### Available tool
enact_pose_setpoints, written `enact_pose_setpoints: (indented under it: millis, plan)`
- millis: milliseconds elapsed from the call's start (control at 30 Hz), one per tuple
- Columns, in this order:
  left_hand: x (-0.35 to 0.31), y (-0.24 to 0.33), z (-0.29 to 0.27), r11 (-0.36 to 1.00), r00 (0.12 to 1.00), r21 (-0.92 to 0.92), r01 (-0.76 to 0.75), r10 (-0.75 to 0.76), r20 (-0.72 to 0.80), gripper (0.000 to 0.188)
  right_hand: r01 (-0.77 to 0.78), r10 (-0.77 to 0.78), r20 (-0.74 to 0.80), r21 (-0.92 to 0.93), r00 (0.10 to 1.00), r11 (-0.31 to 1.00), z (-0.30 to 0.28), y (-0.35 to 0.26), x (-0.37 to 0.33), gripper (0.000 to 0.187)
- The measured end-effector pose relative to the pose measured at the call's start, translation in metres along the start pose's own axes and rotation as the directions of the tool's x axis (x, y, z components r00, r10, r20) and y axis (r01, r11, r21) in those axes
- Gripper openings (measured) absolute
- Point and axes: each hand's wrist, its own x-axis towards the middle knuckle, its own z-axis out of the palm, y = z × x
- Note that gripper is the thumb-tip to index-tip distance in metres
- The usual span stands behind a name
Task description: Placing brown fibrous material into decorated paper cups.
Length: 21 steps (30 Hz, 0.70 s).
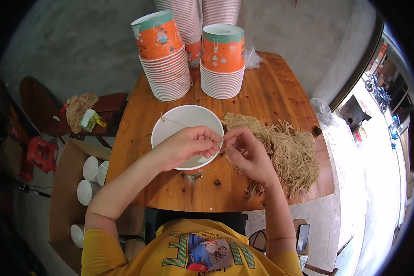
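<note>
Over a smooth, round white tub, the person's loosely curled left hand and pinching right hand hold thin tan cord, left of shaggy strands.

The left hand and the right hand pinch a thin string over a big tub, white inside. A pile of fuzzy tan strings sits beside it on the brown wooden table. Behind stand tall stacks of orange and green tubs.
</note>
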Motion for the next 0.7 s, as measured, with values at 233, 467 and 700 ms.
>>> enact_pose_setpoints:
  millis: [233, 467, 700]
  plan:
    - [0.001, 0.003, 0.006, 0.986, 0.997, 0.166, 0.027, -0.015, -0.073, 0.018, 0.138, -0.126, 0.103, -0.117, 0.987, 0.984, -0.008, -0.017, 0.013, 0.025]
    - [0.008, -0.007, 0.005, 0.966, 0.993, 0.252, -0.061, 0.083, -0.078, 0.018, 0.162, -0.109, 0.232, -0.225, 0.967, 0.961, -0.009, -0.019, 0.038, 0.017]
    - [0.005, -0.002, 0.005, 0.987, 1.0, 0.158, 0.015, -0.014, -0.008, 0.016, 0.054, -0.038, 0.115, -0.148, 0.993, 0.988, -0.004, -0.002, 0.045, 0.013]
